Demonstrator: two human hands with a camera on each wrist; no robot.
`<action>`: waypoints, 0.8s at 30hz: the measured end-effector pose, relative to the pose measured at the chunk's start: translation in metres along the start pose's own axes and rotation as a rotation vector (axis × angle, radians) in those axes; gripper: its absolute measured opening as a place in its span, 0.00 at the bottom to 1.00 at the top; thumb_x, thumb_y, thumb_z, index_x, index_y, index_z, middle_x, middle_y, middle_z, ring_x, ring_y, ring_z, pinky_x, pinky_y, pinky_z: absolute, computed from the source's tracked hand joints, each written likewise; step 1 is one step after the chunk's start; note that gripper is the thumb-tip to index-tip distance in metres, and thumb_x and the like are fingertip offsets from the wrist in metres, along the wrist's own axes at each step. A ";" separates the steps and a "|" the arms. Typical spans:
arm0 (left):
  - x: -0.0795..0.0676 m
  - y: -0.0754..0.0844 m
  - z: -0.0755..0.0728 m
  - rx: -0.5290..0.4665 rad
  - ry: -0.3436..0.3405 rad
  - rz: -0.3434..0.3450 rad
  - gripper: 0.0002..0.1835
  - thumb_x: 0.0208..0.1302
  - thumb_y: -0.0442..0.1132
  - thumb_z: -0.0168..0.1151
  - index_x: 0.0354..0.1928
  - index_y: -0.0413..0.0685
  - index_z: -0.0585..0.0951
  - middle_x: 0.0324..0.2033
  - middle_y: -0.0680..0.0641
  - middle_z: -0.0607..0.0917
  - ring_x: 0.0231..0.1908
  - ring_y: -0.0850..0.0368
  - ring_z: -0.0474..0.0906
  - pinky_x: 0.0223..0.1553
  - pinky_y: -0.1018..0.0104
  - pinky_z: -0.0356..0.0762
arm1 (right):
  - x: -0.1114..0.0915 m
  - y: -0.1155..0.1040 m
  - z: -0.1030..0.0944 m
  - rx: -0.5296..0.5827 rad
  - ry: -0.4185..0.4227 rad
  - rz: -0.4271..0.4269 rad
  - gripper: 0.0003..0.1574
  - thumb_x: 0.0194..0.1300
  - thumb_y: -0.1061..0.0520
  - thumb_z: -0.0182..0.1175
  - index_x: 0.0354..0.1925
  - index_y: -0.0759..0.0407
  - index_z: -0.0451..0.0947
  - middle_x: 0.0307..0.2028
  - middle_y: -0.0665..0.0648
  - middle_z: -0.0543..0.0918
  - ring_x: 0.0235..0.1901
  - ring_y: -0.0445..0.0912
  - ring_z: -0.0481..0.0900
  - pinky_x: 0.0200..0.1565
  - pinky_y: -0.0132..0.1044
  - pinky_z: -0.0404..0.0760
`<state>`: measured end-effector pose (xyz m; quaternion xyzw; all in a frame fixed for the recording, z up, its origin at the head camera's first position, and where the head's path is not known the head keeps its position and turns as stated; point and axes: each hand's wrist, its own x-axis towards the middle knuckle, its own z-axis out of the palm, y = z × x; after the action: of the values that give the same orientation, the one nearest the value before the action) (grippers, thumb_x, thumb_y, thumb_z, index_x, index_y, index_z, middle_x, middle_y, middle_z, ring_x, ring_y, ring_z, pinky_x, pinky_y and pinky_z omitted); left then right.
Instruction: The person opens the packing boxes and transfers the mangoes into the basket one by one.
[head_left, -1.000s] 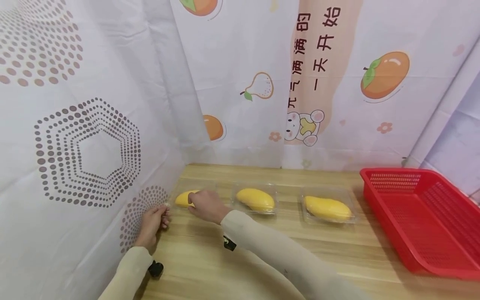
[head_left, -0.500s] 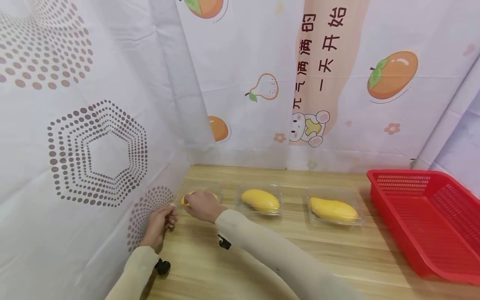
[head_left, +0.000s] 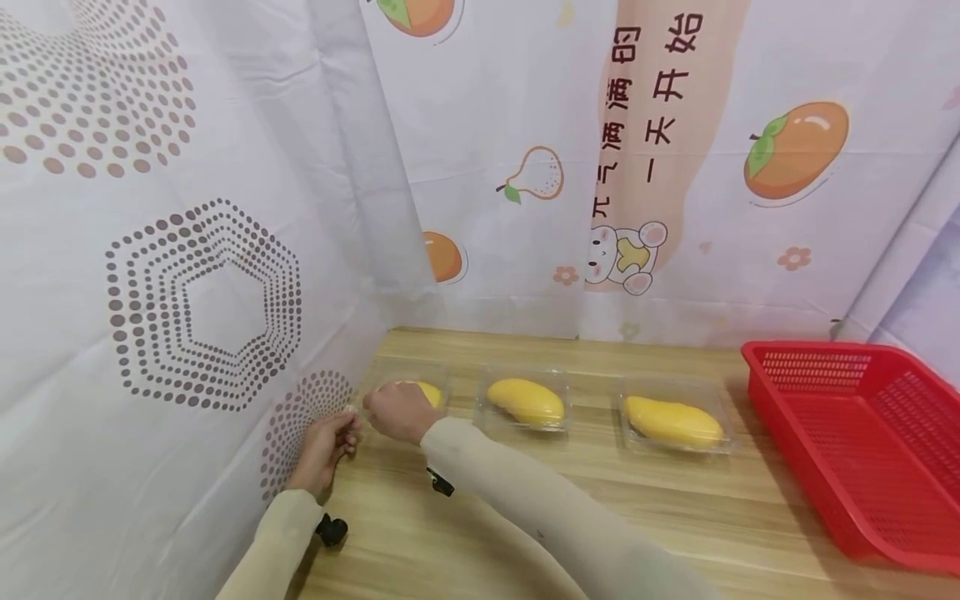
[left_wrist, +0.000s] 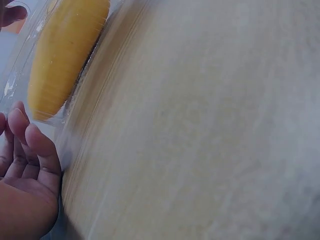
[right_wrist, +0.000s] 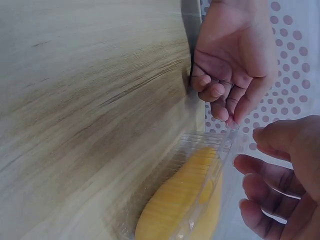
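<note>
A clear plastic box (head_left: 408, 369) with a yellow mango (head_left: 431, 393) inside lies at the left end of the table, against the curtain. My left hand (head_left: 322, 450) pinches the box's near-left corner between thumb and fingertips, seen best in the right wrist view. Above the box is my right hand (head_left: 405, 412), its fingers loosely bent. In the right wrist view those fingers (right_wrist: 260, 175) stand apart from the box's rim and hold nothing. The right hand hides part of the mango in the head view. In the left wrist view the mango (left_wrist: 67, 55) shows through ribbed plastic.
Two more clear boxes with a middle mango (head_left: 527, 402) and a right-hand mango (head_left: 673, 422) stand in a row on the wooden table (head_left: 600, 508). A red plastic basket (head_left: 806, 467) is at the right. Printed curtains (head_left: 480, 308) close off the left and back.
My right hand has moved left over the box, toward the left hand, uncovering the mango's right end. The left hand keeps its pinch at the corner. The head view has turned slightly left.
</note>
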<state>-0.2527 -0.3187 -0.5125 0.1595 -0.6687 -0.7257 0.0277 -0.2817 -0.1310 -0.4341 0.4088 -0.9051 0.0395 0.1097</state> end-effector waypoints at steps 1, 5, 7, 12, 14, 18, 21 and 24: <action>-0.001 0.000 0.000 0.002 0.005 -0.001 0.14 0.80 0.38 0.54 0.52 0.31 0.80 0.32 0.49 0.86 0.25 0.61 0.76 0.27 0.69 0.77 | 0.001 -0.001 0.002 -0.012 -0.006 0.003 0.10 0.76 0.51 0.59 0.38 0.48 0.85 0.26 0.46 0.82 0.24 0.39 0.73 0.26 0.32 0.78; -0.001 0.000 -0.001 -0.002 0.004 0.006 0.13 0.79 0.37 0.55 0.45 0.32 0.81 0.30 0.48 0.86 0.24 0.60 0.76 0.26 0.69 0.77 | 0.004 -0.005 0.010 -0.025 -0.037 0.031 0.08 0.74 0.47 0.63 0.42 0.48 0.85 0.29 0.47 0.83 0.25 0.39 0.76 0.26 0.33 0.79; -0.001 0.000 0.000 -0.001 0.007 0.012 0.13 0.78 0.37 0.56 0.43 0.32 0.82 0.29 0.48 0.86 0.23 0.60 0.76 0.25 0.69 0.78 | 0.005 -0.006 0.013 -0.023 -0.060 0.047 0.08 0.73 0.47 0.63 0.42 0.47 0.85 0.30 0.47 0.84 0.24 0.39 0.76 0.26 0.33 0.79; 0.000 0.000 0.002 0.011 0.020 0.012 0.13 0.78 0.36 0.55 0.44 0.29 0.81 0.28 0.49 0.85 0.23 0.61 0.76 0.25 0.69 0.78 | 0.009 -0.011 0.017 -0.021 -0.112 0.067 0.08 0.75 0.46 0.62 0.42 0.46 0.84 0.29 0.47 0.82 0.23 0.39 0.74 0.24 0.34 0.78; 0.000 0.000 0.001 0.007 0.025 0.006 0.12 0.77 0.35 0.55 0.45 0.29 0.80 0.28 0.49 0.85 0.23 0.61 0.76 0.25 0.69 0.78 | 0.011 -0.012 0.017 -0.020 -0.121 0.069 0.08 0.75 0.46 0.61 0.42 0.46 0.84 0.29 0.47 0.82 0.23 0.39 0.74 0.25 0.34 0.78; 0.001 -0.001 -0.001 -0.006 0.019 -0.005 0.10 0.75 0.34 0.57 0.41 0.33 0.82 0.28 0.49 0.85 0.24 0.60 0.77 0.26 0.68 0.79 | 0.014 -0.015 0.020 -0.017 -0.099 0.062 0.08 0.76 0.49 0.60 0.44 0.44 0.86 0.31 0.47 0.84 0.24 0.39 0.74 0.25 0.34 0.79; 0.002 -0.001 -0.002 -0.015 0.003 -0.011 0.10 0.75 0.33 0.57 0.36 0.38 0.84 0.28 0.49 0.85 0.24 0.60 0.77 0.26 0.67 0.80 | 0.017 -0.017 0.024 -0.012 -0.076 0.052 0.10 0.76 0.52 0.60 0.48 0.41 0.88 0.34 0.45 0.86 0.25 0.38 0.75 0.25 0.33 0.79; 0.002 0.000 -0.002 -0.026 -0.005 -0.007 0.11 0.74 0.32 0.56 0.32 0.42 0.85 0.28 0.48 0.85 0.23 0.59 0.77 0.27 0.66 0.81 | 0.020 -0.019 0.028 -0.032 -0.072 0.047 0.11 0.75 0.52 0.61 0.50 0.39 0.87 0.37 0.45 0.87 0.26 0.38 0.78 0.26 0.33 0.80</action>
<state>-0.2544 -0.3210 -0.5132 0.1598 -0.6586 -0.7349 0.0257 -0.2852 -0.1624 -0.4566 0.3869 -0.9183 0.0130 0.0824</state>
